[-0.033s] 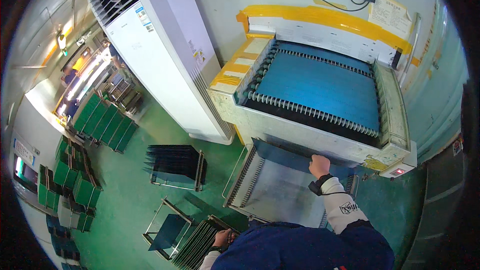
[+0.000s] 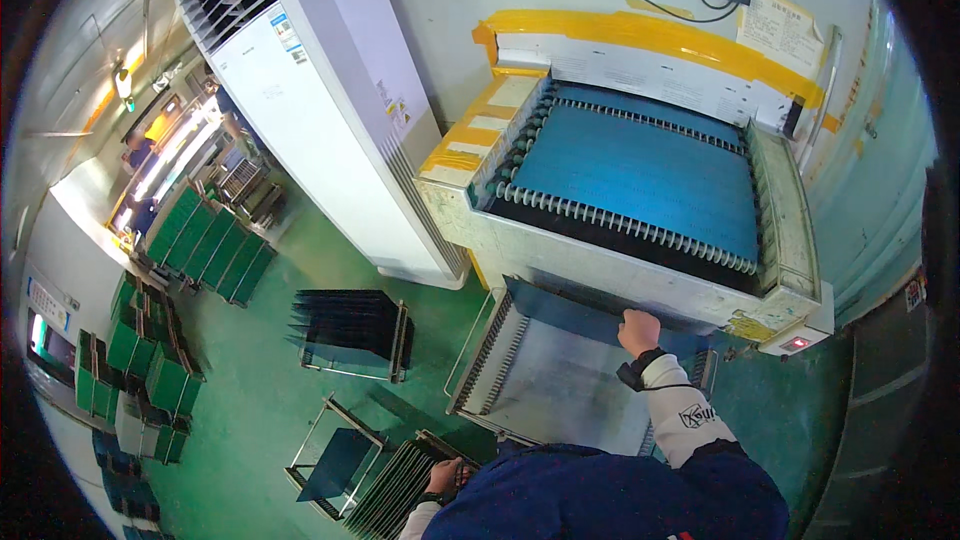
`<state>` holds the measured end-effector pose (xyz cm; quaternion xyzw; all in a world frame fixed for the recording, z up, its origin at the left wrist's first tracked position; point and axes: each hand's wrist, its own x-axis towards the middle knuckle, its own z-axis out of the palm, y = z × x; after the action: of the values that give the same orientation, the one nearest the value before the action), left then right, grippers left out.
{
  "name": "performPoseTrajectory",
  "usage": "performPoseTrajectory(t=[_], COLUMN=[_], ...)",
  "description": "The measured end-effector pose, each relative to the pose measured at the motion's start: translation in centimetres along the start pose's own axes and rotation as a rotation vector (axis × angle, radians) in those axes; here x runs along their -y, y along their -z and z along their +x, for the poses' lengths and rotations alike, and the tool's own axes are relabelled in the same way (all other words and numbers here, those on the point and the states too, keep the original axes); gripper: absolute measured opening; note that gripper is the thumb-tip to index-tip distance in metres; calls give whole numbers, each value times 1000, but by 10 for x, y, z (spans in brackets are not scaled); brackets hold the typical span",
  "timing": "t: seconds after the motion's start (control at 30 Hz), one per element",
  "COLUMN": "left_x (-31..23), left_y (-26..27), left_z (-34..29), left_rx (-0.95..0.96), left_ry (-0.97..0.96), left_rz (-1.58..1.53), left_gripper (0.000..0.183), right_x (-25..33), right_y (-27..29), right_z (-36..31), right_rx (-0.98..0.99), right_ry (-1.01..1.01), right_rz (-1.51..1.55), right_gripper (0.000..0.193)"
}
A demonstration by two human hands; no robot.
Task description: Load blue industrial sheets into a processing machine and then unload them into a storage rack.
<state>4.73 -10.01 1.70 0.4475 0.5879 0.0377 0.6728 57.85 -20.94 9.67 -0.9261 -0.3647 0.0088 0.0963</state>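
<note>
My right hand [image 2: 640,332] is closed at the upper edge of a thin dark blue panel [image 2: 565,317]. That panel stands on edge in a slotted metal rack [image 2: 487,365], just below the front of a roller conveyor machine [image 2: 590,250]. Down by my body, my left hand [image 2: 446,478] is closed, resting at a second rack packed with dark upright panels [image 2: 395,490]. What its fingers hold is hidden. On the machine's rollers lies a wide blue panel [image 2: 635,170].
Left of my left hand stands a wire rack [image 2: 337,460] with a blue panel in it. Behind it is a rack of dark panels [image 2: 350,325]. A tall white air conditioner [image 2: 320,120] flanks the machine. Green panel stacks [image 2: 210,245] line the far left; people work beyond.
</note>
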Motion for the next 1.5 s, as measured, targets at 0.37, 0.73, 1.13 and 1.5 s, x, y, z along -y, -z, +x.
performPoseTrajectory(t=[0.37, 0.73, 1.13, 1.5], left_x=[27, 23, 35, 21], left_y=[14, 10, 14, 8], left_z=[26, 29, 37, 24], left_rx=[75, 147, 54, 21], left_ry=[96, 109, 83, 122], left_rz=[-150, -178, 17, -4], left_gripper=[24, 25, 28, 28], right_x=[9, 7, 9, 5], right_y=[3, 5, 4, 4], right_z=[3, 3, 4, 5], right_rx=[-13, -23, -7, 42], right_ry=[-12, -17, -27, -1], right_rz=[-3, -12, -10, -4], right_gripper=[17, 17, 17, 19])
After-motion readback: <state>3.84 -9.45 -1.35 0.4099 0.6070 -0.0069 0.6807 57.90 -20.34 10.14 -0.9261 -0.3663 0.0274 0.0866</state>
